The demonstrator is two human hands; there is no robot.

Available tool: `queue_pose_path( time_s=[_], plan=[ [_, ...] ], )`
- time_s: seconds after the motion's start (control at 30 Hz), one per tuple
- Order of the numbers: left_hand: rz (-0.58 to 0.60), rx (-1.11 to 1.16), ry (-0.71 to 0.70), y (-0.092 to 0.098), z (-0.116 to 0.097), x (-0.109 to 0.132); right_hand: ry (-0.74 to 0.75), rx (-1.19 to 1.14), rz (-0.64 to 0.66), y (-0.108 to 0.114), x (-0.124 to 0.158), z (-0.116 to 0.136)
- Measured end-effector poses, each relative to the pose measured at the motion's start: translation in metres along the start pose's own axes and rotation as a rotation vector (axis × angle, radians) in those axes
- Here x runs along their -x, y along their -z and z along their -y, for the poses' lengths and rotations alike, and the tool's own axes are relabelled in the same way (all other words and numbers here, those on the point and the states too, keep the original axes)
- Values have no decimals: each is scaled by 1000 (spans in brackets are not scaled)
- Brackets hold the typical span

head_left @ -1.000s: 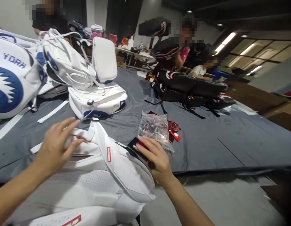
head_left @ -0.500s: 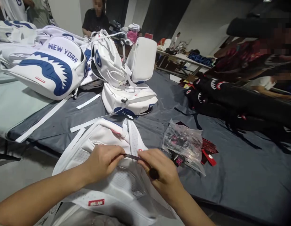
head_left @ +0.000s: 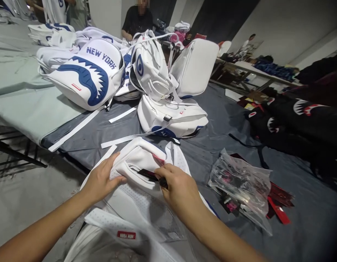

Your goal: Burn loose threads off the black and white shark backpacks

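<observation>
A white backpack (head_left: pixel 138 198) lies nearest the camera, a red label (head_left: pixel 126 235) on its strap. Beyond the label, the right hand (head_left: pixel 178 183) grips a flat black card (head_left: pixel 146 174); what the round dark end in the same fist belongs to cannot be told. The card's long axis runs crosswise, its free end pointing left over the backpack's pocket opening (head_left: pixel 132 169); whether it is inside is unclear. The left hand (head_left: pixel 103 178), farther from the card, spreads thumb and fingers against the fabric left of the opening. Farther off sits another white bag (head_left: pixel 172 118).
</observation>
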State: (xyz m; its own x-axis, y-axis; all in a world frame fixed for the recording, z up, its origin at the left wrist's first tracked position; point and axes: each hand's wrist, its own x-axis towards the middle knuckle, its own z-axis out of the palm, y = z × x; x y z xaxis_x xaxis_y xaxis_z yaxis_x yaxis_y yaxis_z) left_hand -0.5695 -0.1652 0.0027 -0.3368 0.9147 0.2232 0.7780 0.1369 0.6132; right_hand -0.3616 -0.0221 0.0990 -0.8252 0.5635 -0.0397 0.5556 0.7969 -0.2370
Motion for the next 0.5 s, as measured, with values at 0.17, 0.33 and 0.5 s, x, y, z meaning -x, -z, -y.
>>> queue_pose_path(
  time_s=[0.17, 0.33, 0.5],
  plan=[
    [-69, 7, -56, -6, -1, -4, -22, 239, 372, -6, -31, 22],
    [-107, -37, -63, -13, 6, -5, 40, 356, 452, -1, -37, 33],
    [-110, -29, -86, -11, 12, -4, 70, 221, 217, -5, -50, 45]
  ],
)
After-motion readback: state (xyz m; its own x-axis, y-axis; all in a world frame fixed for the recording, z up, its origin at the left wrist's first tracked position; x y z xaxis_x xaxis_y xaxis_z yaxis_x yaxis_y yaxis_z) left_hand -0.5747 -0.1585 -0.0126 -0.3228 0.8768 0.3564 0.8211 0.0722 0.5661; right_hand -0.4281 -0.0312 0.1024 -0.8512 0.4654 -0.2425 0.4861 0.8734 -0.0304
